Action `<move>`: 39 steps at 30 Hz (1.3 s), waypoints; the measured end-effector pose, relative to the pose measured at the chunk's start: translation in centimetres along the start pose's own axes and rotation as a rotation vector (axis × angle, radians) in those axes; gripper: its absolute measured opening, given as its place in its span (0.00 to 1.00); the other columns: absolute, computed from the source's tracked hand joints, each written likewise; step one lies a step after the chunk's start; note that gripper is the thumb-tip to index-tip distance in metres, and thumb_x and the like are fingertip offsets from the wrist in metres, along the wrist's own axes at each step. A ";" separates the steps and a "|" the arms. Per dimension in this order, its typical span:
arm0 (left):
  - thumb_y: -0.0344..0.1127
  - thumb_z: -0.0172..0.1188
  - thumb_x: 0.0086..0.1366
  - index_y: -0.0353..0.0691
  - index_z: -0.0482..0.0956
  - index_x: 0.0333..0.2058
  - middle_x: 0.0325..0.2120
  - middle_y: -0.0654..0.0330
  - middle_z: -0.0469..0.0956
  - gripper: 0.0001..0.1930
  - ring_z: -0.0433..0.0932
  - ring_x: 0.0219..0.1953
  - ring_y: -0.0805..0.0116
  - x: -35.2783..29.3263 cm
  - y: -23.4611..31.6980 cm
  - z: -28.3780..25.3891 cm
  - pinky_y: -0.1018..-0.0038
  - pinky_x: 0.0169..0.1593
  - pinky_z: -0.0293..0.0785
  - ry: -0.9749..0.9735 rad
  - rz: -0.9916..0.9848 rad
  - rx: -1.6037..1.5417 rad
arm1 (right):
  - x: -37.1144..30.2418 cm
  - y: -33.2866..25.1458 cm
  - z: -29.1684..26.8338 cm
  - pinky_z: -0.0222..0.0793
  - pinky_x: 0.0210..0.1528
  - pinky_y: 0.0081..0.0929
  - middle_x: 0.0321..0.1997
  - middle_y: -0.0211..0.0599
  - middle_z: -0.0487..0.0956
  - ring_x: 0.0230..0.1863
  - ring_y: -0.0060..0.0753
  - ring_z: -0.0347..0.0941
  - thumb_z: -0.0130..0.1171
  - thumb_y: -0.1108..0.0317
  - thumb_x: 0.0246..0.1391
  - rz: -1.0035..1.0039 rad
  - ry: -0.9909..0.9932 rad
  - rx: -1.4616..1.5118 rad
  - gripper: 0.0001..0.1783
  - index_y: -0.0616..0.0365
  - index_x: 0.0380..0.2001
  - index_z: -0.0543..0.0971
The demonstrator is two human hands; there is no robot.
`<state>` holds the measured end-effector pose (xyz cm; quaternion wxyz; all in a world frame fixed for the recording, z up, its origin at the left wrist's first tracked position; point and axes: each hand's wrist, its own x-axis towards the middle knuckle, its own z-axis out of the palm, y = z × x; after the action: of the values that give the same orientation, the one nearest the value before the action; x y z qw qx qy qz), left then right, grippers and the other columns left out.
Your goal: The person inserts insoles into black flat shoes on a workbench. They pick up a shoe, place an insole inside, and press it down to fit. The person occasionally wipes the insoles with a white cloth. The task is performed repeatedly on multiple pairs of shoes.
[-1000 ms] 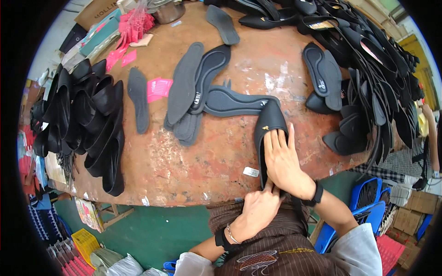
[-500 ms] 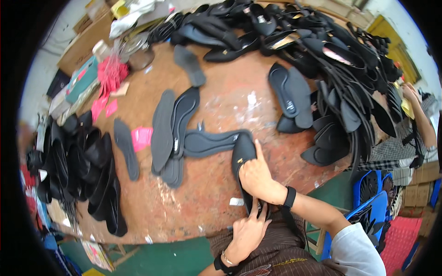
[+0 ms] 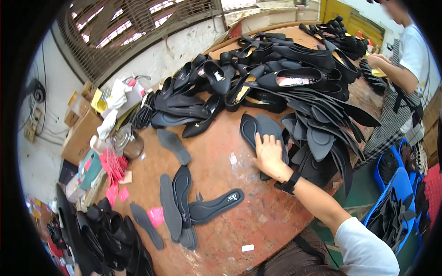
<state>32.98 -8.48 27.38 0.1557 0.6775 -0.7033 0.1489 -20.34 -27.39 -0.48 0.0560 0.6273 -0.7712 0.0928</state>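
Observation:
My right hand lies on a grey insole, its fingers apart and stretched out. Beside that insole is a black padded insole, partly under it. At the lower left edge, only slivers of skin from my left hand show; its fingers are mostly hidden. They are close to the lower end of a black shoe that stands steeply beside the pile of black shoes. Near the table's middle lie another black padded insole, a second one and a long grey insole.
Black pumps are heaped along the far side. Loose dark insoles fan out at the right. A glass jar and pink scraps sit at the left. Another person works at the far right. Blue bins stand below.
The view has swung up and right. My right hand has left the shoe at the table's front and moved to the insoles at right. My left hand has gone to the lower left.

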 end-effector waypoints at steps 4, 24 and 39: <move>0.37 0.71 0.58 0.31 0.76 0.52 0.37 0.50 0.81 0.26 0.79 0.36 0.63 5.9 -7.1 2.5 0.70 0.43 0.75 0.067 -0.379 0.235 | -0.4 0.3 0.2 0.65 0.53 0.42 0.48 0.52 0.72 0.51 0.50 0.68 0.70 0.64 0.34 0.071 0.007 0.186 0.47 0.74 0.60 0.66; 0.31 0.56 0.70 0.28 0.74 0.50 0.44 0.58 0.78 0.14 0.74 0.44 0.70 -4.5 28.2 21.3 0.74 0.50 0.70 -0.592 -0.478 -1.225 | -11.9 -3.4 -8.0 0.70 0.50 0.36 0.42 0.52 0.76 0.46 0.43 0.76 0.53 0.71 0.63 -0.005 -0.601 1.794 0.28 0.62 0.65 0.61; 0.25 0.55 0.61 0.35 0.68 0.60 0.60 0.47 0.68 0.27 0.63 0.65 0.48 8.1 40.0 31.6 0.61 0.68 0.59 -0.386 0.986 -0.568 | -17.2 8.4 -12.2 0.58 0.65 0.27 0.68 0.39 0.68 0.67 0.31 0.63 0.48 0.66 0.66 0.159 -0.211 1.770 0.26 0.61 0.66 0.66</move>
<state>-7.84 -27.60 2.21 0.1127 0.2181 -0.9625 -0.1157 -25.36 -6.71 7.35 -0.5263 0.3907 -0.4595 0.5994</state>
